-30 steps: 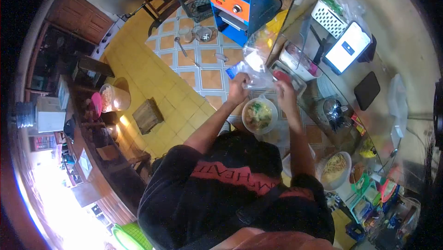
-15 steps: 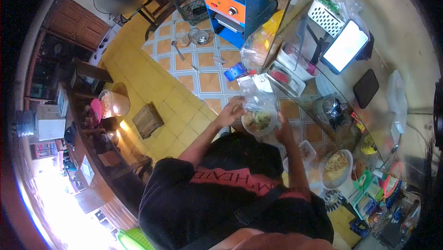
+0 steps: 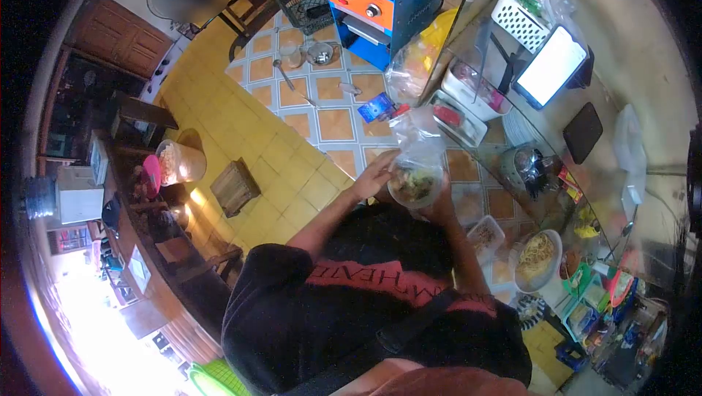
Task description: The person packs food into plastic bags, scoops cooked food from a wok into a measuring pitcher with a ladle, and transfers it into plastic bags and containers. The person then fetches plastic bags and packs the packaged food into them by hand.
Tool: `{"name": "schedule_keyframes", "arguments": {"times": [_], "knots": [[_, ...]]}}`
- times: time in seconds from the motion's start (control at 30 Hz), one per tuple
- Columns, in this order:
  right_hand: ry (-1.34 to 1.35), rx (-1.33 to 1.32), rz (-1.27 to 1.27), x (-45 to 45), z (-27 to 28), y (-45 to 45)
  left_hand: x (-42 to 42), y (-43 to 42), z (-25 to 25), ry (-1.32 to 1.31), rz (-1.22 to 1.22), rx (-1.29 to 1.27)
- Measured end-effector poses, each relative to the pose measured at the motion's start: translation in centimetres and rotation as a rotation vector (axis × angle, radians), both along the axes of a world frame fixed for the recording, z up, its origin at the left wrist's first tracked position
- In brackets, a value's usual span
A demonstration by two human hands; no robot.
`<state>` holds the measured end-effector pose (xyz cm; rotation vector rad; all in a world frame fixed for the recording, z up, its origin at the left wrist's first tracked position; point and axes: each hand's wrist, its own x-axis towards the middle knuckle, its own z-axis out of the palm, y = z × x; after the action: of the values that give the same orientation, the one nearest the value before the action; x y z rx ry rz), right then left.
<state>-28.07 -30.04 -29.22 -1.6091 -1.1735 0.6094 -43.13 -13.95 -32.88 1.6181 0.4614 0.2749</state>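
A clear bowl (image 3: 416, 203) holds noodles with chopped greens in front of my chest. From its far rim rises a clear plastic bag (image 3: 418, 140), standing crumpled and upright. My right hand (image 3: 441, 208) grips the bowl from its lower right side, with the fingers partly hidden beneath it. At the bowl's upper left rim, my left hand (image 3: 376, 175) has its fingers bent around the edge where bag and rim meet. Its fingertips are small and partly hidden there. Close to my right forearm is a clear tub (image 3: 484, 236) of brownish food.
A blue and orange machine (image 3: 363, 8) stands at the table's back. A glass-sided case (image 3: 475, 140) borders the right, with a lit phone (image 3: 551, 67) propped inside. A noodle bowl (image 3: 536, 258) is at right. A wooden stool (image 3: 235, 188) stands on the floor at left.
The bowl has moved slightly right, and its bag leans less to the left. My right hand has shifted from the bowl's right rim to lower, underneath. My left hand has moved a little right.
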Motion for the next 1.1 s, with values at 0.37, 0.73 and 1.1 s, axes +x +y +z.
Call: {"name": "schedule_keyframes", "arguments": {"times": [0.37, 0.73, 1.1], "knots": [[-0.188, -0.069, -0.146, 0.6, -7.8, -3.4, -2.5, 0.9, -1.5, -0.058, -0.138, -0.064], [-0.017, -0.212, -0.063, 0.3, -3.0, -0.6, -0.3, 1.9, -0.1, 0.001, -0.237, 0.044], [0.514, -0.023, 0.060, -1.4, -0.6, 0.2, -3.1, -0.2, 1.7, -0.076, -0.035, -0.434]]}}
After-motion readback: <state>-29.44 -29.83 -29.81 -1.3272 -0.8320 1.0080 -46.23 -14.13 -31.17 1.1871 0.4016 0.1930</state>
